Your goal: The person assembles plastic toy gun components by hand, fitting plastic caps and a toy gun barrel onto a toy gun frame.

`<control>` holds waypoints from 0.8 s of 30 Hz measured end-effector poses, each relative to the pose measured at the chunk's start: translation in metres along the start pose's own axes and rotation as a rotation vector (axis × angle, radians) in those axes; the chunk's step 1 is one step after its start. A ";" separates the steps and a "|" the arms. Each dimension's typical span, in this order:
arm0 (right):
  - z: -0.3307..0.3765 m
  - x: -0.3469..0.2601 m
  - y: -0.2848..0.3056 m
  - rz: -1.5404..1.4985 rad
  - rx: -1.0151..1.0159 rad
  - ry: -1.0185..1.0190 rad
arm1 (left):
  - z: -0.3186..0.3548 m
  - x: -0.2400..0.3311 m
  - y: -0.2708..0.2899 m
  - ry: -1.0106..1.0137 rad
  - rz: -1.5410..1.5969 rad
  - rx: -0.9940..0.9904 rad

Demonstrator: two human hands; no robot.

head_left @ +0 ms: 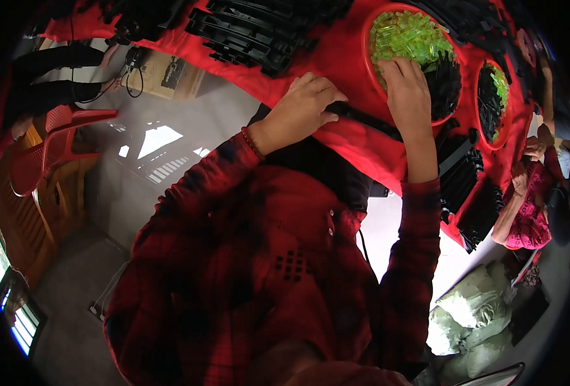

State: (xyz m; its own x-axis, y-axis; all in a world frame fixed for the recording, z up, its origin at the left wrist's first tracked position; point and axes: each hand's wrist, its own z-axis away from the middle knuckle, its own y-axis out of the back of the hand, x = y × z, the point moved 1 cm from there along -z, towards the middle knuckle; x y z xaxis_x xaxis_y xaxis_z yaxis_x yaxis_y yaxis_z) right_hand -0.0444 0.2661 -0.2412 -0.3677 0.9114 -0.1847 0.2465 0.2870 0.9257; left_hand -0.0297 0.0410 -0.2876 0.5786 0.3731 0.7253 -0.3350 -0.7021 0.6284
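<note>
The left hand comes in from the near left, its forearm slanting away to the right, back of the hand upward and fingers bent. Thumb and fingers close around the left end of a black strip, which lies slantwise over the near edge of the table, its right end reaching close to the right wrist. A string of dark red beads circles the left wrist.

The right hand stretches almost straight away from the body, wrist fairly level, fingers curved downward. Its fingertips dip into the green pieces in a red basin; whether they pinch one cannot be told, since the tips are hidden. Both forearms wear red-and-black checked sleeves of soft cloth.

The green pieces are small, short and translucent, with a glossy, plastic look, heaped loosely on the basin's far side. Thin black pieces, opaque and sliver-like, fill its near right part. A smaller red basin to the right holds a similar mix. Under everything spreads a smooth red cloth, lightly wrinkled along the near edge. At the far left of the table, long ridged black parts lie side by side in a dense pile.
</note>
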 end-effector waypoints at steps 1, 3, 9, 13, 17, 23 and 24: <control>0.000 0.001 -0.001 0.009 -0.024 0.007 | 0.000 -0.001 0.000 0.004 -0.005 -0.009; 0.001 0.003 -0.003 0.018 -0.050 0.012 | 0.000 0.000 0.001 0.010 -0.008 -0.021; 0.028 -0.005 0.005 -0.615 0.251 -0.492 | -0.002 0.003 0.005 0.033 0.015 -0.060; 0.051 -0.030 0.026 -0.992 0.187 -0.683 | -0.002 0.004 0.007 0.025 -0.002 -0.086; 0.080 -0.040 0.021 -0.980 0.217 -0.684 | -0.003 0.008 0.009 0.037 0.017 -0.078; 0.089 -0.033 0.020 -0.874 0.351 -0.753 | -0.002 0.008 0.007 0.027 -0.021 -0.070; 0.085 -0.032 0.020 -0.838 0.361 -0.749 | -0.003 0.008 0.007 0.025 -0.020 -0.071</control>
State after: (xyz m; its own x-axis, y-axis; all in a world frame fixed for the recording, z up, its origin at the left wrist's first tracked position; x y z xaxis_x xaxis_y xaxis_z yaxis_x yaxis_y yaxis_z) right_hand 0.0489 0.2683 -0.2446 0.0530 0.3100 -0.9493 0.4614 0.8354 0.2986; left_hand -0.0292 0.0408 -0.2768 0.5675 0.4023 0.7184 -0.3757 -0.6498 0.6607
